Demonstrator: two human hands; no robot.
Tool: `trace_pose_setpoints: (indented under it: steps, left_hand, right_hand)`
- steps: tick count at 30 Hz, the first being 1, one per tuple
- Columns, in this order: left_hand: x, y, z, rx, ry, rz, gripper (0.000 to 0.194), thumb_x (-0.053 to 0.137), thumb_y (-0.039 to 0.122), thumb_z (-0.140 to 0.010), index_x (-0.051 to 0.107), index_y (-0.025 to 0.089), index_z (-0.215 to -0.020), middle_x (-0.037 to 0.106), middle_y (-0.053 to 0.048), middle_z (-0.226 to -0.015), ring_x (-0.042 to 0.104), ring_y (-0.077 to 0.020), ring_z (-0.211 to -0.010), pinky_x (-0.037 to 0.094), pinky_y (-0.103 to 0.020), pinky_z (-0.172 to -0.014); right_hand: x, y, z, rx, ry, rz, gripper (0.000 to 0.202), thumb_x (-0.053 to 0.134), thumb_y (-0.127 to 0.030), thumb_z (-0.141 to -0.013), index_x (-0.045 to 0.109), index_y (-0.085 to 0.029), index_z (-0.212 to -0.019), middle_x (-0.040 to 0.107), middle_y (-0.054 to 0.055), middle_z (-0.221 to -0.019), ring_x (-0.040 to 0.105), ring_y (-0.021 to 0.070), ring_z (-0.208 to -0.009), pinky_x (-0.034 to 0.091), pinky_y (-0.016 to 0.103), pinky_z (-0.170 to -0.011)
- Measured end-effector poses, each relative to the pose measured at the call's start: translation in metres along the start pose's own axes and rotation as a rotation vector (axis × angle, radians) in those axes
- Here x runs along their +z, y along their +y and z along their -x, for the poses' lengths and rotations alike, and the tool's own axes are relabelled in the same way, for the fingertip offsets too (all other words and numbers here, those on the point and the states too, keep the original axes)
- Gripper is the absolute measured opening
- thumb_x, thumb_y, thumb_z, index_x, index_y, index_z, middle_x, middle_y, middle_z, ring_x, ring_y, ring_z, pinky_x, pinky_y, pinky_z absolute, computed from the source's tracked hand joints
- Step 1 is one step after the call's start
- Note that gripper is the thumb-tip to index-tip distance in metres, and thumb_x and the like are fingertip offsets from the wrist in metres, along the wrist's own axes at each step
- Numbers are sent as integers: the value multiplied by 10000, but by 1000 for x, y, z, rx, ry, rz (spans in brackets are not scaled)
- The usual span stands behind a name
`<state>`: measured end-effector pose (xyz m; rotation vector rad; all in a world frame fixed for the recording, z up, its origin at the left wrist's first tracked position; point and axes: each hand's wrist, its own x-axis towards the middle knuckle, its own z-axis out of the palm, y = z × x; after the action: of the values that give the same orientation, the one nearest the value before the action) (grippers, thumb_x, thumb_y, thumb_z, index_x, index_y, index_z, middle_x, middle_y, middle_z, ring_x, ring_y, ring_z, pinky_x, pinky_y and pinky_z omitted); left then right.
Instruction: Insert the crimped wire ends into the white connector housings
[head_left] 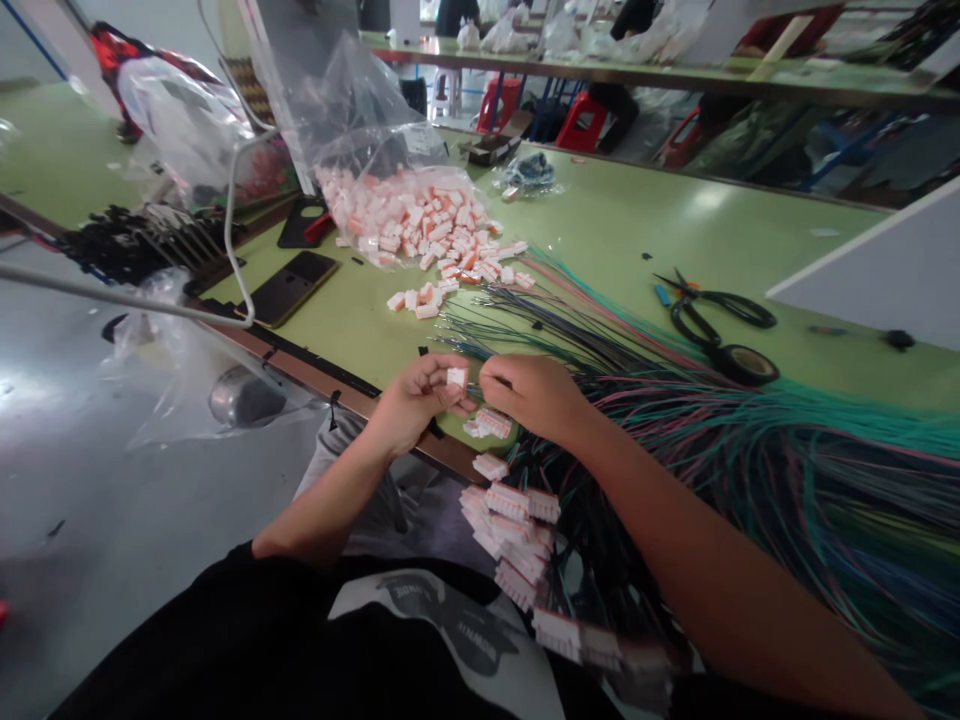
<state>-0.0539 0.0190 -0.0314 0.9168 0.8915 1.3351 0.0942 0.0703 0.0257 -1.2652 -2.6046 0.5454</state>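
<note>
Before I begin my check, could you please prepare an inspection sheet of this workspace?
Surface: flat light-green tabletop, partly covered.
Job's things: small white plastic connector; heap of white-and-orange plastic connectors spilling from a clear plastic bag.
Clutter: dark rectangular phone, black-handled scissors, round black tape roll.
Hands: left hand has its fingers closed on the small connector; right hand is curled beside it, contents unclear.
Cables: loose, thin green, reddish and dark wires spread across the right side.
Surroundings: red plastic stools and another green bench beyond.

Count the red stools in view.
3, in a row below the far table: left stool, middle stool and right stool, partly covered. Others may be hidden.
</note>
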Motion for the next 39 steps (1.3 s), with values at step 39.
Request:
trace_pose_setpoints:
  steps: [39]
  left_hand:
    - [3, 7, 3, -83, -6, -8, 330, 785, 284, -615, 588, 147, -841, 615, 47, -569, 607, -84, -492, 486, -171, -497]
  right_hand:
    - [-44, 114, 5, 611, 19, 484, 178, 503, -133, -750, 676, -173, -736, 662, 105, -819, 570, 202, -737, 319, 292, -574]
